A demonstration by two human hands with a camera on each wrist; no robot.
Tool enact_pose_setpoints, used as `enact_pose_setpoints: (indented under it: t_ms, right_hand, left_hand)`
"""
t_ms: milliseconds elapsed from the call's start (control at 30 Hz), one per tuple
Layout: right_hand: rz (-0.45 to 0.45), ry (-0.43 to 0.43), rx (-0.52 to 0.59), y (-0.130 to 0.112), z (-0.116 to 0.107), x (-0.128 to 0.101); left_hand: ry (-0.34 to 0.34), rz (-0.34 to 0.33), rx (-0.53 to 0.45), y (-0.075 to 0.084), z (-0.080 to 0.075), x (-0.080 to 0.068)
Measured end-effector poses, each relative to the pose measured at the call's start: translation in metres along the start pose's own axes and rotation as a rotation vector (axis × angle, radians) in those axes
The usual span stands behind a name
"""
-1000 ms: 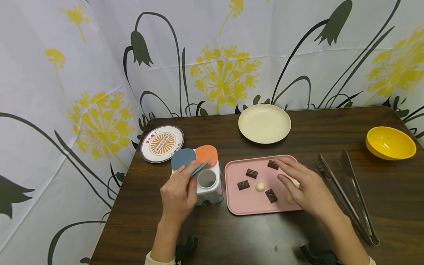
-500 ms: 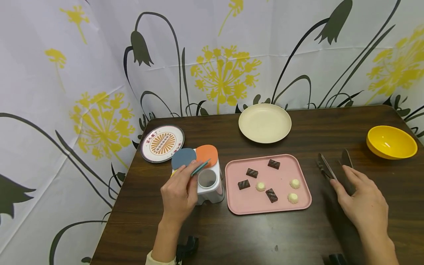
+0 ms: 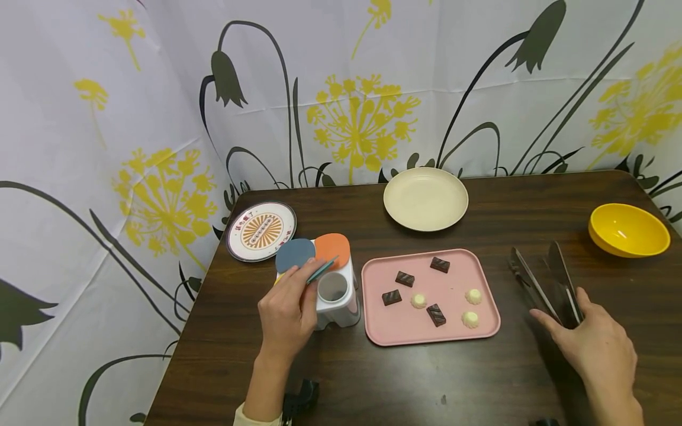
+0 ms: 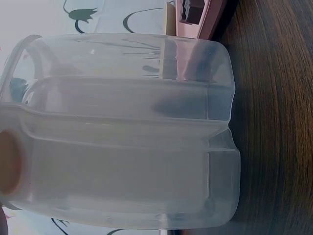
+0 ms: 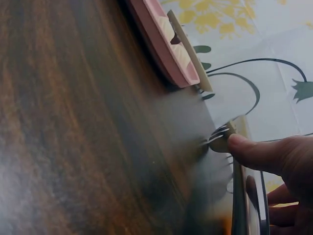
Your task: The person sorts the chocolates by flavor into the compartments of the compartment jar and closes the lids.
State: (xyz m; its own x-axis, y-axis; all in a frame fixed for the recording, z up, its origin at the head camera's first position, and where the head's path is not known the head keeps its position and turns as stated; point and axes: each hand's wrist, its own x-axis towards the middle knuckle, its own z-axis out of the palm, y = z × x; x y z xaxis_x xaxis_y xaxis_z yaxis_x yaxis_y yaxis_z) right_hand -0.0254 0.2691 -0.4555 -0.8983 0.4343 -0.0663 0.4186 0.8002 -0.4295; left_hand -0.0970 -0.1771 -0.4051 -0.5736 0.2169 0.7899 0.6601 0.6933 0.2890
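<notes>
With fingers loosely spread, the right hand (image 3: 599, 343) touches the steel tongs (image 3: 549, 284) lying on the tabletop (image 3: 415, 378) beneath its fingertips, so a shallow grip could let them skid away.

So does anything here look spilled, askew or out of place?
Nothing stands out. The sweets lie loose on the pink tray, none spilled. The left hand holds the white container; the right hand touches the tongs.
</notes>
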Motion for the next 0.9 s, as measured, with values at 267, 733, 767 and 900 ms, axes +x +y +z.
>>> enact_pose_setpoints:
  t_ms: [267,733,767,900]
  right_hand:
    - [0.002,0.018,0.013,0.0051,0.0043,0.0012]
    - [0.039,0.000,0.045,0.0088,0.0023,0.0024]
    - [0.048,-0.002,0.044,0.0092,0.0023,0.0019]
    - [0.089,0.006,0.038,0.0102,0.0012,0.0010]
  left_hand:
    - [0.005,0.008,0.002,-0.0003,0.0007,0.0002]
    - [0.021,0.022,0.009,-0.0005,0.0010,0.0005]
    - [0.021,0.022,0.008,-0.0005,0.0010,0.0005]
    - [0.016,0.018,0.005,-0.0005,0.0011,0.0006]
